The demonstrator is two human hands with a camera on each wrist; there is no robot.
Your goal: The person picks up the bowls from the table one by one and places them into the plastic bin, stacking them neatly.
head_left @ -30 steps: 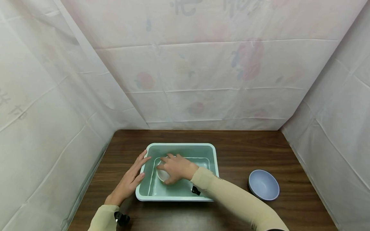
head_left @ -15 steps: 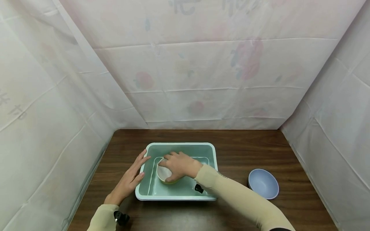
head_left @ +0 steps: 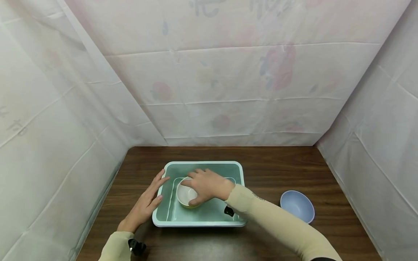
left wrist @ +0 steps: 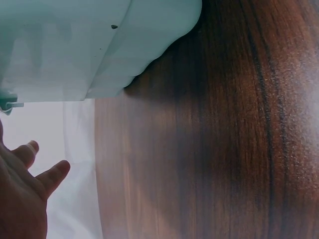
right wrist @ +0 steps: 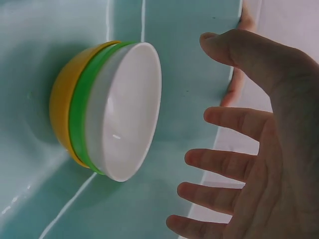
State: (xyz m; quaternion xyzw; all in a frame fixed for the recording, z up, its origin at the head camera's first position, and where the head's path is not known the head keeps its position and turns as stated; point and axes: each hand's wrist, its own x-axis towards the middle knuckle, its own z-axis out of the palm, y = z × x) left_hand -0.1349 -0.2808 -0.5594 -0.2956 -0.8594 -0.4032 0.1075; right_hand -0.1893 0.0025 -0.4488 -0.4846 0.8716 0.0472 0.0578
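Note:
A stack of three nested bowls stands in the light green basin [head_left: 202, 224]: a white bowl [right wrist: 133, 114] innermost, then a green bowl [right wrist: 79, 112], with a yellow bowl [right wrist: 61, 107] outermost. Over the stack, my right hand [head_left: 209, 185] has its fingers spread and partly covers it in the head view. The right wrist view shows a gap between those fingertips and the white rim. My left hand [head_left: 143, 206] rests its straight fingers on the basin's left rim. In the left wrist view, two of its fingers [left wrist: 52, 178] show beside the basin wall.
A blue bowl [head_left: 297, 206] sits on the dark wooden table [head_left: 271, 170] to the right of the basin, just beyond my right forearm. White printed cloth [head_left: 228, 119] hangs behind the table and along both sides.
My right hand has eased off the bowls, slightly to the right and back, uncovering more of the white bowl. The left hand stays at the basin rim.

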